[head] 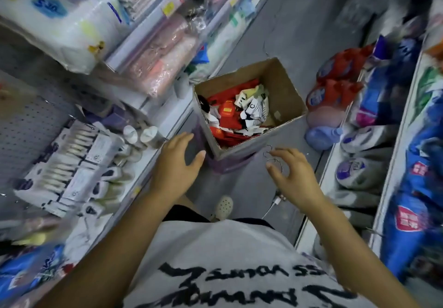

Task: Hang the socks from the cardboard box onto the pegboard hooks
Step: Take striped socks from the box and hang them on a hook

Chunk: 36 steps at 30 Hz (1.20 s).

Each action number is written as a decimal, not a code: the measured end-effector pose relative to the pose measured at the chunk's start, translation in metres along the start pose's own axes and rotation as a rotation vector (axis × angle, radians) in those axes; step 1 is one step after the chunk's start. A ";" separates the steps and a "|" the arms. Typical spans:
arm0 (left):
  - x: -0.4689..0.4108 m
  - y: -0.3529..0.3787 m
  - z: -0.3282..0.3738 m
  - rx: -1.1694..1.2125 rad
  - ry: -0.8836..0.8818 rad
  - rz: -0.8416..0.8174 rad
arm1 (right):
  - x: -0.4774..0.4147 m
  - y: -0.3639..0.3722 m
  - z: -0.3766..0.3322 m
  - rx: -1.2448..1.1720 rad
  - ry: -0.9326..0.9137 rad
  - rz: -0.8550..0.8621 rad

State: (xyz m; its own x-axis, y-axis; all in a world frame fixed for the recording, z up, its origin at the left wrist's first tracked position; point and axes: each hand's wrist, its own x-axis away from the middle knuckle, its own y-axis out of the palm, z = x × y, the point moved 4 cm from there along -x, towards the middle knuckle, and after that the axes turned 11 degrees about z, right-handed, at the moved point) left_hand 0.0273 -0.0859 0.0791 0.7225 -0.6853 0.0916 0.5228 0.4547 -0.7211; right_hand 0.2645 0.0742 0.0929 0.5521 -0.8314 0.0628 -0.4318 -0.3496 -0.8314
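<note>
Socks [242,116] fill the cardboard box [285,84], just beyond my hands. My left hand [178,161] is spread, empty. My right hand [292,176] curls loosely by thin wire [272,158]; I cannot tell if it holds it. I'd lift one pair cleanly, then turn to the pegboard [26,125] at left.

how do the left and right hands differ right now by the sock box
The left hand is empty, with fingers spread and relaxed. The right hand has curved fingers with thin wire loops at its fingertips, though whether it pinches them is unclear. The left hand is beside the cardboard box's left wall, while the right hand is off its near right side. Both are outside the box, and neither touches the socks.
</note>
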 end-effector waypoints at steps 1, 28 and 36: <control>-0.006 0.007 0.003 -0.018 -0.029 -0.018 | -0.009 -0.001 0.009 0.009 0.014 -0.019; -0.154 0.155 -0.040 -0.011 -0.504 0.078 | -0.289 0.204 0.162 -0.253 0.879 -0.123; -0.145 0.167 -0.037 0.056 -0.596 0.233 | -0.302 0.228 0.186 -0.146 0.948 -0.112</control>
State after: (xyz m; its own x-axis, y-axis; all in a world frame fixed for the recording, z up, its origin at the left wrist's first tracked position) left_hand -0.0071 0.0678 -0.0798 0.9392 -0.1384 0.3142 0.3326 0.5937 -0.7327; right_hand 0.1322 0.3259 -0.2182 -0.1820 -0.7710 0.6103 -0.5316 -0.4450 -0.7207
